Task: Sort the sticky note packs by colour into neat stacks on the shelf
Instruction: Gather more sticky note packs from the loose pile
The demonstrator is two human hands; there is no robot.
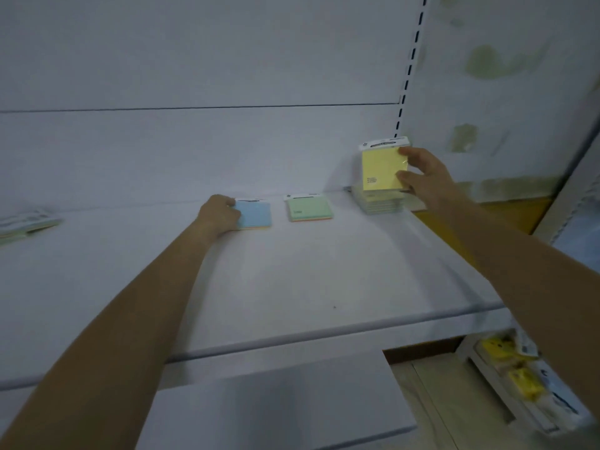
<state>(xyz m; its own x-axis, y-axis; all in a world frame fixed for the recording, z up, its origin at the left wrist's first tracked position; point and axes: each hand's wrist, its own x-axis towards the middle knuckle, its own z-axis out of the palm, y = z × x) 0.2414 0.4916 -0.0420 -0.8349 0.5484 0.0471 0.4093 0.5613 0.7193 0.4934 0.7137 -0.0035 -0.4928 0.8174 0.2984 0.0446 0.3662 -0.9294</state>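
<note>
On the white shelf (292,287) a blue sticky note pack (255,215) lies flat near the back wall. My left hand (219,216) grips its left edge with curled fingers. A green pack (309,209) lies flat to its right, untouched. At the back right, my right hand (422,173) pinches a yellow pack (380,168) by its right edge and holds it upright, tilted, above a stack of packs (383,204) in the shelf corner.
More packs (26,224) lie blurred at the far left of the shelf. A slotted upright (410,60) runs up the back wall. Below right, a rack holds yellow packaged items (522,381). A lower shelf edge (259,433) shows beneath.
</note>
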